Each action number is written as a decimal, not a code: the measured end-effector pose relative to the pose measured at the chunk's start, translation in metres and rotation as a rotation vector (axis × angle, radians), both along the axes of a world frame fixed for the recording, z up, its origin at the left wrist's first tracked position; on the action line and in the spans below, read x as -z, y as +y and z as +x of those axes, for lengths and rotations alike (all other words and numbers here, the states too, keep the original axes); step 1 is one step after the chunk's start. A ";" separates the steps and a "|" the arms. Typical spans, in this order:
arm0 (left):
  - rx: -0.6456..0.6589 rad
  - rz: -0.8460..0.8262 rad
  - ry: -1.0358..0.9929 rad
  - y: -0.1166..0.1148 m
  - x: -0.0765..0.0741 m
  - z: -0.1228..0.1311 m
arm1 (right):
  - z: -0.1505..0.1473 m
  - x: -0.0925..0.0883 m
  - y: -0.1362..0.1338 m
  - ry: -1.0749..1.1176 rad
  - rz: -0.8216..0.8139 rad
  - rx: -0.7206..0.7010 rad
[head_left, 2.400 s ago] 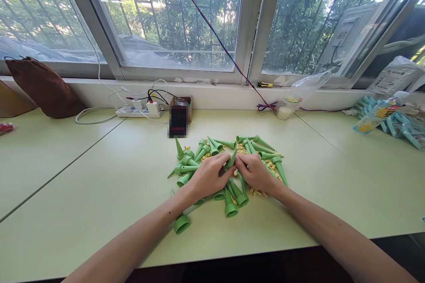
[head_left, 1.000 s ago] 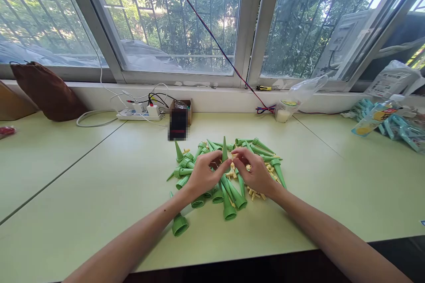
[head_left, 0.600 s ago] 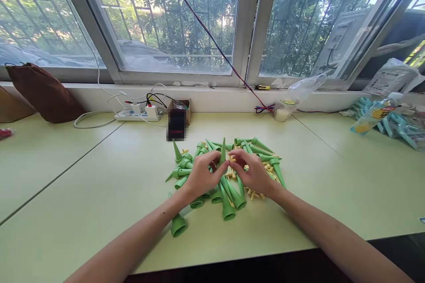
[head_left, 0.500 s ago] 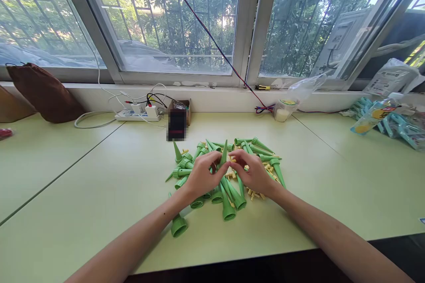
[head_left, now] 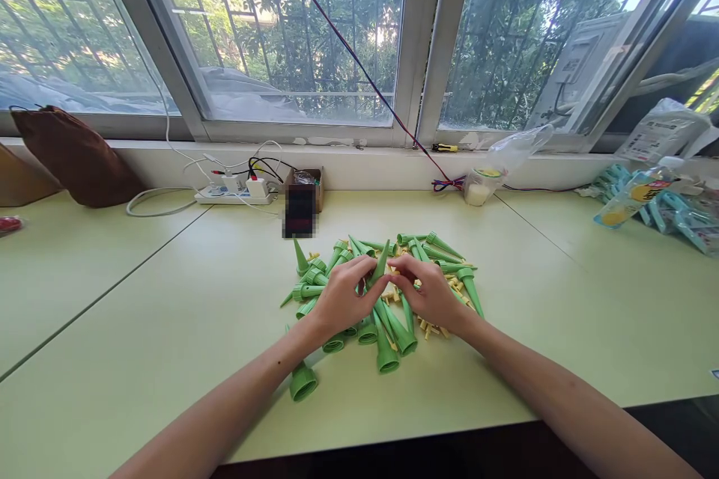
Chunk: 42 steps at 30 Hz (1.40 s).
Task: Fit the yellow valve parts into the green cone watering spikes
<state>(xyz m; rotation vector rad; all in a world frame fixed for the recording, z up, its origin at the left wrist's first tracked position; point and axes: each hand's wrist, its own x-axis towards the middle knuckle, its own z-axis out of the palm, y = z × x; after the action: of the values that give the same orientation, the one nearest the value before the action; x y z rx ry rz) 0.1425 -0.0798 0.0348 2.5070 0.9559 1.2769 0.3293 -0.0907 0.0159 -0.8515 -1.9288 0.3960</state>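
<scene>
My left hand [head_left: 349,290] is closed around a green plastic watering spike [head_left: 383,260], whose tip points up and leans slightly right. My right hand [head_left: 430,290] is beside it, thumb and fingers pinched close to the spike's side. Whatever is in that pinch is too small or hidden to make out. Under and around both hands lies a pile of similar green spikes [head_left: 387,355] with hollow threaded ends. Small yellow plastic pegs [head_left: 431,329] are scattered among them, mostly by my right hand.
One spike [head_left: 303,382] lies apart at the pile's front left. Behind the pile stand a small box with a blurred dark front [head_left: 300,209] and a power strip [head_left: 233,198]. A plastic cup in a bag [head_left: 480,187] is at the back; a bottle [head_left: 634,194] lies at right.
The held spike has tilted a little to the right, its tip slightly lower. My right fingers have shifted slightly, and the yellow bit seen near them is now hidden.
</scene>
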 end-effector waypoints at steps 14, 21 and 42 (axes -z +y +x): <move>-0.005 0.037 0.018 0.001 0.003 -0.001 | -0.001 -0.002 0.000 -0.010 0.005 -0.015; 0.006 0.037 0.014 0.001 0.004 0.000 | -0.001 -0.001 0.000 -0.019 -0.014 -0.028; 0.023 0.030 0.031 0.000 0.003 0.001 | 0.000 -0.002 -0.001 -0.038 -0.071 -0.058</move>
<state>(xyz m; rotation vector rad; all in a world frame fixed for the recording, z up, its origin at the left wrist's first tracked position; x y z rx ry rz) 0.1435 -0.0798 0.0315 2.5603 0.9178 1.2579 0.3289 -0.0918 0.0178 -0.8565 -1.9880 0.4888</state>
